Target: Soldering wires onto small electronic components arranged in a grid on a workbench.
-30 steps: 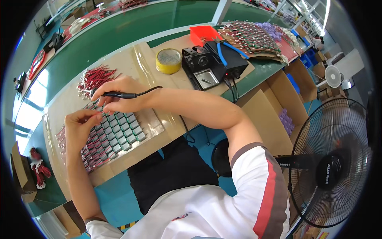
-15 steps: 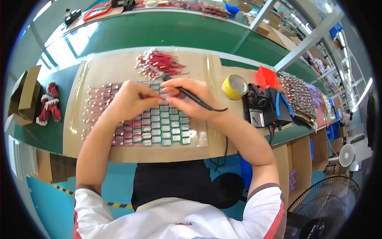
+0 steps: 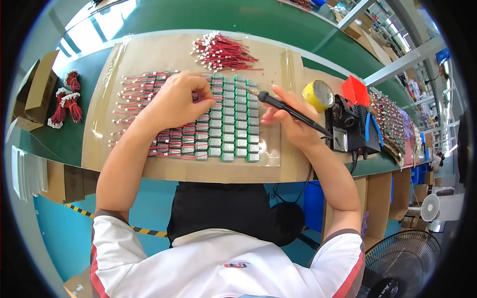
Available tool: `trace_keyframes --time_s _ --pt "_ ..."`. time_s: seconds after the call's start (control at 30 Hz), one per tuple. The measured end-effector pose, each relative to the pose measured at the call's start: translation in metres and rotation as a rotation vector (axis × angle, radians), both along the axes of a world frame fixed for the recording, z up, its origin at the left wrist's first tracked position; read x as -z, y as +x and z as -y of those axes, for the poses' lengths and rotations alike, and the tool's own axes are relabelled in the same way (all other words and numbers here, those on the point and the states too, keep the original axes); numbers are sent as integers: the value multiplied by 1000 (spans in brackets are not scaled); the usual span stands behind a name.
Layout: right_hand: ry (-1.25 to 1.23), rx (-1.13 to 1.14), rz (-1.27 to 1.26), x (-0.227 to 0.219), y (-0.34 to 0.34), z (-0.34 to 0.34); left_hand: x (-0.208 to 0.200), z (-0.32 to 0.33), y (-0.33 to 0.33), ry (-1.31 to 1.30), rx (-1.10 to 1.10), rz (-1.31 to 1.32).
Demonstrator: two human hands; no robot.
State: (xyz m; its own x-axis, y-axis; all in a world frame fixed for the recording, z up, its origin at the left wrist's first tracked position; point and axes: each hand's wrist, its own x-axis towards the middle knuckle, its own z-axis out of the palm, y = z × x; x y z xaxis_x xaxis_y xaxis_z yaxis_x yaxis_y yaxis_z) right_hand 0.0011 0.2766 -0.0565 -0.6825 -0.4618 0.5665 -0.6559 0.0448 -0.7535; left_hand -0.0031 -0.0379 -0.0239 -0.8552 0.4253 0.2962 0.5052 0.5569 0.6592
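Observation:
My right hand (image 3: 299, 124) grips a black soldering iron (image 3: 285, 106) like a pen, its metal tip pointing left over the upper rows of small grey blocks with green edges (image 3: 227, 127). Those blocks lie in close columns on a brown work sheet (image 3: 198, 174). Above the left columns is my left hand (image 3: 186, 97), thumb and fingers drawn together; whatever they pinch is too small to make out. Red wires with white connectors (image 3: 130, 119) stretch leftward from the left columns, partly hidden under my left hand and forearm. Beyond lies a loose pile of red wires (image 3: 226, 53).
A yellow roll (image 3: 318, 95), a black soldering station (image 3: 343, 121), a red bin (image 3: 355, 90) and a blue-handled tool (image 3: 373, 130) stand at the right. Tied wire bundles (image 3: 64, 107) and a cardboard box (image 3: 39, 94) sit at the left. A fan (image 3: 402, 263) stands lower right.
My hands were close together over the blocks; now they are apart. The right has drawn away rightward with the soldering iron. The whole view has shifted, showing the bench higher and further right.

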Motion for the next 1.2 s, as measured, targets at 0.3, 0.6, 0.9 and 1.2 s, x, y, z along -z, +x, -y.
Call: trace_keyframes --time_s 0.3,0.6,0.9,1.2 --pt "21 58 43 1 15 3 17 0 0 -58 32 -157" --pt "106 3 -18 0 13 -2 17 0 2 -72 29 -125" --pt "128 -4 -25 -2 13 -1 16 1 2 -81 38 -133" --pt "39 21 -79 4 10 3 15 -1 2 -102 33 -134"
